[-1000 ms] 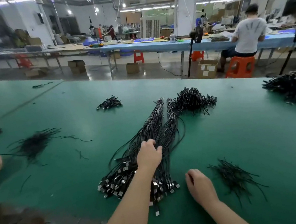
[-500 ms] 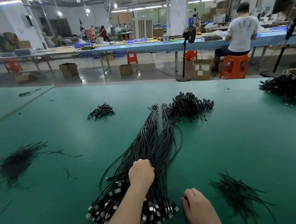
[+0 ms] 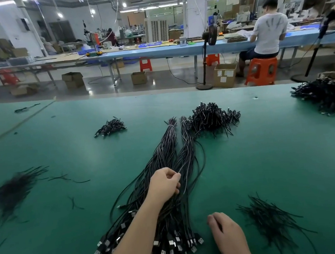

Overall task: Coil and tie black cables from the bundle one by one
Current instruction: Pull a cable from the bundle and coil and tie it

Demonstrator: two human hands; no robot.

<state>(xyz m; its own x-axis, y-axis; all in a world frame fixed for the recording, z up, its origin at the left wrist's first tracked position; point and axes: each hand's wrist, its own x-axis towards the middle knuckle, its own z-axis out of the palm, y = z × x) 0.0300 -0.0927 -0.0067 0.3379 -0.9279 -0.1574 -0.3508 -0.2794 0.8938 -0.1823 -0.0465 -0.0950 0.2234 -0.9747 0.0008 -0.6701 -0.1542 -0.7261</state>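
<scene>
Our left hand [image 3: 165, 183] pinches one cable [image 3: 185, 167] atop the bundle [image 3: 166, 154], which runs toward the worktop's far edge; our right hand [image 3: 227, 232] rests loosely curled beside its plugs.

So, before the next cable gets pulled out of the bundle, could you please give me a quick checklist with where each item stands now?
1. One cable singled out: left hand pinches a strand in the cable bundle; whether only one, cannot tell.
2. Right hand free to help: ok, resting on the green table, holding nothing.
3. Ties within reach: ok, loose tie pile lies beside the right hand.
4. Strand free of tangles: cannot tell.
5. Finished pile clear of the pull path: ok, beyond the bundle's far end.
</scene>
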